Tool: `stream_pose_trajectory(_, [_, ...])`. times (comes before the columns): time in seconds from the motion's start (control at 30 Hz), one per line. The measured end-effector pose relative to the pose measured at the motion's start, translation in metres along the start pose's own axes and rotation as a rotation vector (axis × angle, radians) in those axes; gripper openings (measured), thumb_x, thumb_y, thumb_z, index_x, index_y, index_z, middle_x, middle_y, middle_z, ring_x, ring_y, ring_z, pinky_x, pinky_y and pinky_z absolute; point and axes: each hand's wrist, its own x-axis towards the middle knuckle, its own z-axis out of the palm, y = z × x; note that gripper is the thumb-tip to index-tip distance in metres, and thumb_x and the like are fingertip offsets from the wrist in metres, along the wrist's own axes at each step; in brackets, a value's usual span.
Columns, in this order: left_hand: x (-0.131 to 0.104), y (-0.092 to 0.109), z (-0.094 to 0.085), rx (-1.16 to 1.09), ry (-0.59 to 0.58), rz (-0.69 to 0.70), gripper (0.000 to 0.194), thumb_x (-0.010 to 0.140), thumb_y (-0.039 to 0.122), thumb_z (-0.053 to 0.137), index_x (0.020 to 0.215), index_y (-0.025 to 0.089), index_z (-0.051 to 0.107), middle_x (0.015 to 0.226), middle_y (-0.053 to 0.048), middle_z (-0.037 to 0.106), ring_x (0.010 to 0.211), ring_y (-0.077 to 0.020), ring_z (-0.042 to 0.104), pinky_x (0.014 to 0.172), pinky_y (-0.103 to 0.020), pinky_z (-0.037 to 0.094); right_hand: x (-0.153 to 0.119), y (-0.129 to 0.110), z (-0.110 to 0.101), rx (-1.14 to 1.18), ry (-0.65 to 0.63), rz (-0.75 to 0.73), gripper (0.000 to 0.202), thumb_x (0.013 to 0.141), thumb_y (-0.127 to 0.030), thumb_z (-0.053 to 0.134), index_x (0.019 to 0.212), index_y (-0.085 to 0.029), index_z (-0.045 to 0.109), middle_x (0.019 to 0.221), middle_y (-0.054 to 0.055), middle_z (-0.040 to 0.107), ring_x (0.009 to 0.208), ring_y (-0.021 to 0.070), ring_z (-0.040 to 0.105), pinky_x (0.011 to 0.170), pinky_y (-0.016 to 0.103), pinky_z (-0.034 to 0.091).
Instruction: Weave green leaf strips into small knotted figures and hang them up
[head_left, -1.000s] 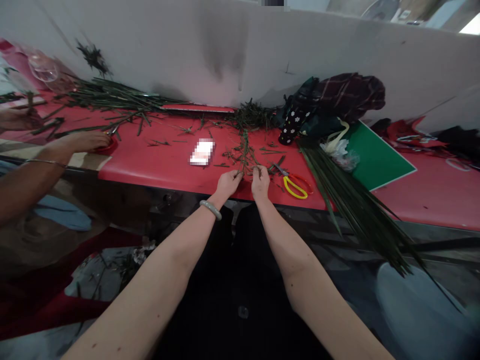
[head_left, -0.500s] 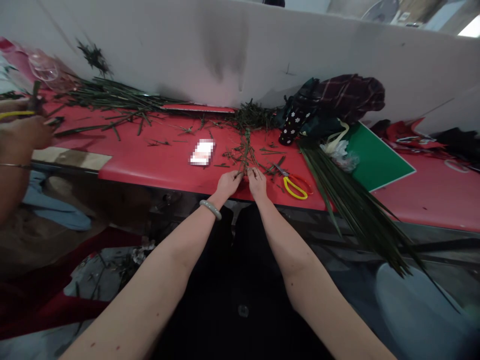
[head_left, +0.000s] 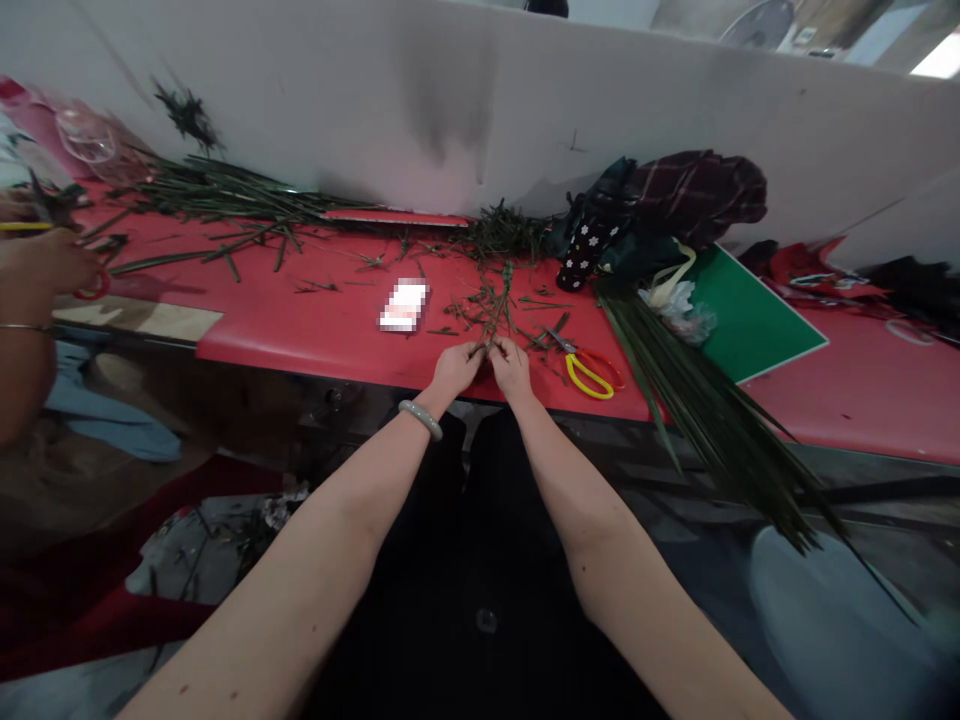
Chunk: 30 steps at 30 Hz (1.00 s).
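Observation:
My left hand [head_left: 457, 366] and my right hand [head_left: 511, 366] meet at the front edge of the red table [head_left: 315, 335]. Both are closed, fingertips pinching the lower end of a thin green leaf strip piece [head_left: 501, 295] whose woven-looking top points away from me. Fine detail between the fingers is hidden. Around it lie leaf scraps [head_left: 465, 308]. Scissors [head_left: 589, 368] with one yellow and one red handle rest just right of my right hand. A phone-like object [head_left: 403, 305], its face pixelated, lies beyond my left hand.
Long green leaves [head_left: 697, 410] hang over the table edge at right, beside a green board [head_left: 765, 320] and a flowered black item [head_left: 589, 250]. More cut strips [head_left: 225, 190] lie along the wall. A co-worker's hand [head_left: 45, 265] holds scissors at far left.
My right hand has shifted slightly left and down, closer to my left hand. The top of the leaf piece has tilted right. The co-worker's hand has moved a little left.

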Motion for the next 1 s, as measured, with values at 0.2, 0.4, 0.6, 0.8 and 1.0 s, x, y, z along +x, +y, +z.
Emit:
stream_pose_trajectory(0.2, [-0.0001, 0.0021, -0.0015, 0.018, -0.006, 0.025, 0.034, 0.085, 0.036, 0.037, 0.085, 0.017, 0.065, 0.081, -0.007, 0.067, 0.073, -0.0157, 0.059, 0.066, -0.024, 0.042, -0.0002, -0.0037, -0.0014, -0.017, -0.004, 0.014, 0.028, 0.075, -0.041, 0.043, 0.076, -0.018, 0.058, 0.076, 0.004, 0.063, 0.072, 0.0159, 0.056, 0.071, 0.031, 0.045])
stream_pose_trajectory(0.4, [-0.0010, 0.0041, -0.0025, 0.014, -0.013, 0.004, 0.033, 0.085, 0.036, 0.038, 0.088, 0.017, 0.065, 0.084, -0.007, 0.067, 0.075, -0.0155, 0.058, 0.067, -0.024, 0.041, -0.0011, -0.0037, 0.0002, 0.077, 0.024, 0.006, 0.027, 0.073, -0.039, 0.046, 0.082, -0.016, 0.056, 0.082, 0.006, 0.063, 0.074, 0.0157, 0.057, 0.071, 0.030, 0.046])
stream_pose_trajectory(0.6, [0.0000, 0.0013, -0.0006, 0.003, -0.002, -0.007, 0.032, 0.084, 0.036, 0.039, 0.089, 0.017, 0.065, 0.084, -0.007, 0.067, 0.075, -0.0160, 0.059, 0.068, -0.024, 0.042, 0.0003, 0.0006, -0.0003, 0.074, -0.016, -0.022, 0.025, 0.073, -0.038, 0.046, 0.081, -0.017, 0.057, 0.081, 0.005, 0.062, 0.076, 0.0158, 0.056, 0.072, 0.029, 0.046])
stream_pose_trajectory(0.8, [-0.0007, 0.0016, 0.0000, -0.068, 0.006, -0.019, 0.031, 0.083, 0.035, 0.042, 0.092, 0.017, 0.066, 0.085, -0.007, 0.068, 0.078, -0.0170, 0.061, 0.070, -0.024, 0.044, -0.0011, -0.0042, -0.0032, 0.045, -0.022, -0.052, 0.024, 0.075, -0.037, 0.044, 0.080, -0.017, 0.058, 0.081, 0.004, 0.062, 0.078, 0.0163, 0.055, 0.075, 0.030, 0.044])
stream_pose_trajectory(1.0, [-0.0011, 0.0029, -0.0012, -0.090, 0.011, -0.012, 0.032, 0.084, 0.036, 0.042, 0.088, 0.016, 0.067, 0.081, -0.006, 0.068, 0.075, -0.0168, 0.060, 0.068, -0.024, 0.044, -0.0010, -0.0027, -0.0024, 0.073, -0.027, -0.041, 0.023, 0.076, -0.036, 0.042, 0.077, -0.018, 0.055, 0.074, 0.003, 0.059, 0.071, 0.0148, 0.054, 0.072, 0.029, 0.044])
